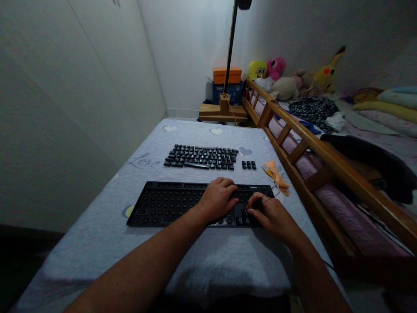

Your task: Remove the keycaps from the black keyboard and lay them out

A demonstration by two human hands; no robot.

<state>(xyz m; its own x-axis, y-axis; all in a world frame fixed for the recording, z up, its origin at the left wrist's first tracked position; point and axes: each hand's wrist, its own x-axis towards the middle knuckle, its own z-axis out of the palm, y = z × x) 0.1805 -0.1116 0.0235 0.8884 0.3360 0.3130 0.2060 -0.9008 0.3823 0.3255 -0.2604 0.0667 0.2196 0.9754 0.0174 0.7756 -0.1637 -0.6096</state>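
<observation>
A black keyboard [182, 204] lies across the bed-like surface, with most of its keycaps off and the key stems bare. My left hand [217, 198] rests on its right-middle part, fingers laid over the keys area and thumb apart. Over the keyboard's lower right, at a few remaining keycaps [243, 221], my right hand [265, 211] is closed in a pinch. What sits between those fingertips is too small and dark to make out. Behind the keyboard, loose black keycaps [202, 157] are laid out in rows, and a smaller group of keycaps [249, 165] lies to their right.
Right of the keycaps lie an orange cloth-like item [276, 176] and a small brush [269, 173]. A wooden bed rail [293, 134] runs along the right side. Beyond stand a wooden stand base [223, 114] and an orange box [227, 75]. A pale cabinet wall [74, 108] fills the left.
</observation>
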